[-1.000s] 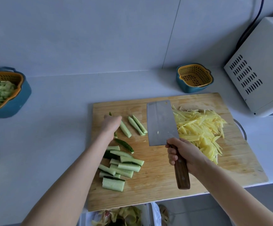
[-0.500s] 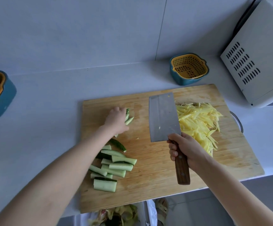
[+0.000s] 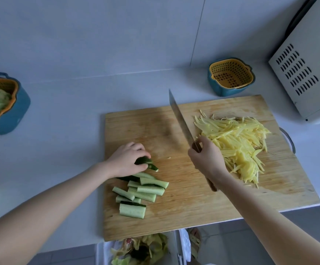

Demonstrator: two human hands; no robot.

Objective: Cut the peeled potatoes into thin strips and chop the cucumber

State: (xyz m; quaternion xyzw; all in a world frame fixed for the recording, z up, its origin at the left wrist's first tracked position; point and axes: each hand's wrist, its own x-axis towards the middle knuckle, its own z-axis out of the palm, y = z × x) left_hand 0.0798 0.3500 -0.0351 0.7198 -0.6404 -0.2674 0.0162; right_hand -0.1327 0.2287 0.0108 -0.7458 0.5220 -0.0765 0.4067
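Observation:
A wooden cutting board (image 3: 184, 213) lies on the white counter. A heap of thin yellow potato strips (image 3: 237, 148) covers its right half. Several cucumber sticks (image 3: 142, 192) lie in a pile near the board's left front. My left hand (image 3: 125, 159) is closed around a few cucumber pieces (image 3: 147, 163) just behind that pile. My right hand (image 3: 206, 157) grips the wooden handle of a cleaver (image 3: 180, 119), whose blade stands on edge, raised above the board's middle and pointing away from me.
An empty orange strainer in a blue bowl (image 3: 230, 76) stands behind the board. A similar bowl with green pieces (image 3: 0, 104) sits far left. A white appliance (image 3: 308, 69) is at the right. A bin with peels (image 3: 142, 249) is below the counter edge.
My left hand gathered the far cucumber pieces and pulled them toward the pile. The cleaver turned from lying flat-faced to standing on edge, moving toward the board's middle.

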